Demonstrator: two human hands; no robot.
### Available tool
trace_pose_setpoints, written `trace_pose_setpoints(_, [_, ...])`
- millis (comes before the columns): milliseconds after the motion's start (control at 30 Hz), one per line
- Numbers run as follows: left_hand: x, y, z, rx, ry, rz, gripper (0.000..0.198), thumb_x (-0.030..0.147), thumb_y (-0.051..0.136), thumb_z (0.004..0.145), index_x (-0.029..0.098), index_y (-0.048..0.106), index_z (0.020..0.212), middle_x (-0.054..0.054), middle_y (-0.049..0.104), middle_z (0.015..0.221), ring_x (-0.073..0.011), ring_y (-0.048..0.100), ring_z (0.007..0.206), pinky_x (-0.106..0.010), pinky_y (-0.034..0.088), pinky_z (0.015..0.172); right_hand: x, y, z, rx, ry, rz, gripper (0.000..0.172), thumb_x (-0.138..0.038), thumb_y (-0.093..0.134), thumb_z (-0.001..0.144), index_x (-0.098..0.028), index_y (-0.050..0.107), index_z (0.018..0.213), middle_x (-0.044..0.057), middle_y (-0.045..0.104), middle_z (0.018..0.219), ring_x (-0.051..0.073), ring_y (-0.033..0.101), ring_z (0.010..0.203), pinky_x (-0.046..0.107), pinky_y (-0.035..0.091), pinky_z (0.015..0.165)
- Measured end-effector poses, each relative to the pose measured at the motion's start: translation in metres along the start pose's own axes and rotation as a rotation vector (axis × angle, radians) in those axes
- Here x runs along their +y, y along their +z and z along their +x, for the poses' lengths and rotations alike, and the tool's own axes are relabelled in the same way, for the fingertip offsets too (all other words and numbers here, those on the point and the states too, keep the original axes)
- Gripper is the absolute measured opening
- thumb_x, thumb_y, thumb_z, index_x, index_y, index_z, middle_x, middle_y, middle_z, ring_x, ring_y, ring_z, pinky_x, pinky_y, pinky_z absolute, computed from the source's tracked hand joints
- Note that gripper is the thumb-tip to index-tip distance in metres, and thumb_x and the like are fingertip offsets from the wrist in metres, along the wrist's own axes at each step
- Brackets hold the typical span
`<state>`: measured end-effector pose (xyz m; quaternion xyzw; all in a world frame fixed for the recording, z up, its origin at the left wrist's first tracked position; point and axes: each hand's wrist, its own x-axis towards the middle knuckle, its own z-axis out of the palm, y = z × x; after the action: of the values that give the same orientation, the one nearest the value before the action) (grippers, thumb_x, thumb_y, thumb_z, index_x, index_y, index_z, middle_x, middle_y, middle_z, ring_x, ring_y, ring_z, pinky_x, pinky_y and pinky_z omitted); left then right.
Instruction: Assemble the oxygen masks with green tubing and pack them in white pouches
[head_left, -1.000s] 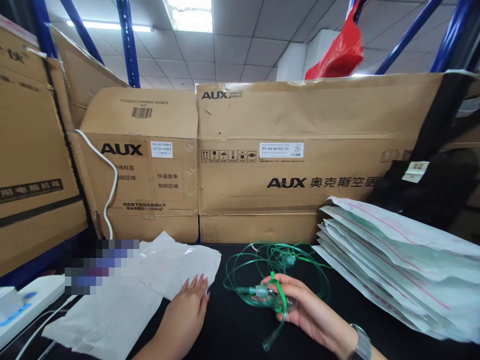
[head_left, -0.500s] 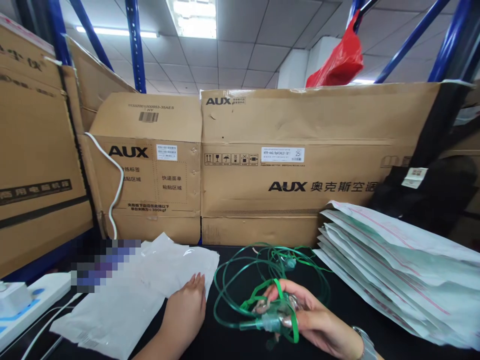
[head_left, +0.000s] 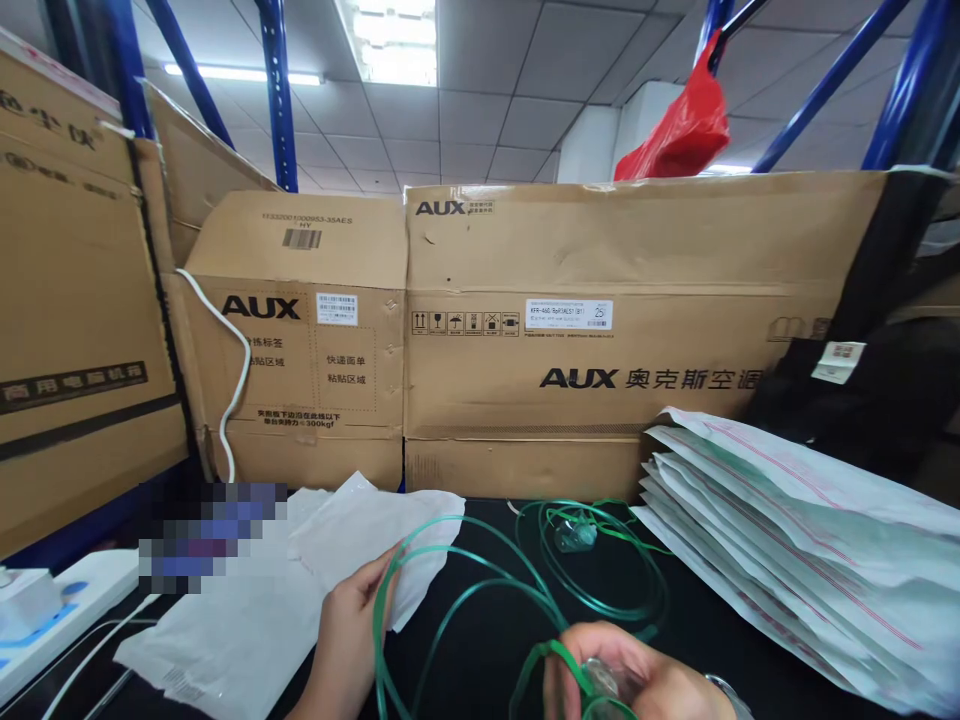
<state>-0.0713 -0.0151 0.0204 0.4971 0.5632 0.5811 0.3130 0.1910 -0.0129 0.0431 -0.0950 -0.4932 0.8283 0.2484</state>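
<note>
My left hand (head_left: 352, 620) pinches the edge of a white plastic bag (head_left: 232, 600), which lies flat and has its right part lifted off the table. In my right hand (head_left: 637, 670), at the bottom edge, is a clear-green oxygen mask (head_left: 600, 680) with a green strap, partly hidden by the fingers. Loops of its green tubing (head_left: 480, 590) arch between my hands and pass in front of my left fingers. Behind them, a second clear-green piece (head_left: 576, 535) with green straps and coiled tubing lies on the black table (head_left: 480, 660).
A stack of white padded mailers (head_left: 810, 560) stands on the right. At left are a white power strip (head_left: 82, 610) with a plug and cables, and a pixelated patch. Cardboard boxes (head_left: 525, 400) wall off the back. A red bag (head_left: 679, 125) hangs above.
My left hand has gone from resting flat on the bag to pinching and lifting its edge. My right hand has lowered toward me with the mask, and the tubing loops have come forward.
</note>
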Motion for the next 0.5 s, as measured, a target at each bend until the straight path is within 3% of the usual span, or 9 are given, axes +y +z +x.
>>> trace_pose_setpoints(133, [0.003,-0.003,0.004,0.077,-0.060,-0.030,0.028,0.038,0.058,0.071,0.018,0.072,0.085,-0.001,0.071,0.097,-0.0275,0.059,0.103,-0.039,0.044,0.092,-0.002,-0.006,-0.002,0.014,-0.049,0.054,0.033,-0.008,0.063,0.052,-0.006,0.066,0.084,0.012,0.067,0.080,0.016,0.063,0.069,0.019,0.044,0.058])
trace_pose_setpoints(233, [0.003,-0.003,0.001,0.069,0.024,0.102,0.026,0.038,0.058,0.072,0.020,0.073,0.084,0.000,0.072,0.093,-0.0272,0.062,0.097,-0.037,0.050,0.085,-0.002,-0.013,-0.002,-0.009,-0.058,0.074,0.034,-0.006,0.057,0.051,-0.007,0.066,0.084,0.012,0.067,0.079,0.018,0.063,0.070,0.022,0.046,0.060])
trace_pose_setpoints(300, [0.002,-0.002,-0.004,0.034,0.237,0.261,0.024,0.034,0.056,0.075,0.021,0.072,0.088,-0.001,0.072,0.095,-0.0251,0.065,0.093,-0.034,0.052,0.083,-0.001,-0.018,-0.002,0.005,-0.051,0.068,0.033,-0.007,0.057,0.052,-0.006,0.065,0.083,0.012,0.066,0.078,0.020,0.063,0.071,0.025,0.047,0.061])
trace_pose_setpoints(433, [0.000,0.002,-0.013,-0.125,0.824,0.524,0.026,0.019,0.053,0.078,0.022,0.067,0.099,-0.002,0.070,0.100,-0.0188,0.066,0.090,-0.028,0.052,0.084,-0.005,-0.024,-0.002,0.051,-0.046,0.047,0.028,-0.015,0.061,0.056,-0.007,0.064,0.083,0.010,0.062,0.078,0.023,0.063,0.070,0.031,0.048,0.059])
trace_pose_setpoints(500, [0.002,0.003,-0.016,-0.176,0.948,0.583,0.028,0.014,0.052,0.079,0.020,0.065,0.103,-0.003,0.070,0.101,-0.0170,0.066,0.090,-0.026,0.051,0.084,-0.011,-0.024,-0.002,0.081,-0.094,0.028,0.027,-0.019,0.062,0.058,-0.009,0.063,0.083,0.009,0.061,0.078,0.024,0.062,0.072,0.029,0.047,0.055])
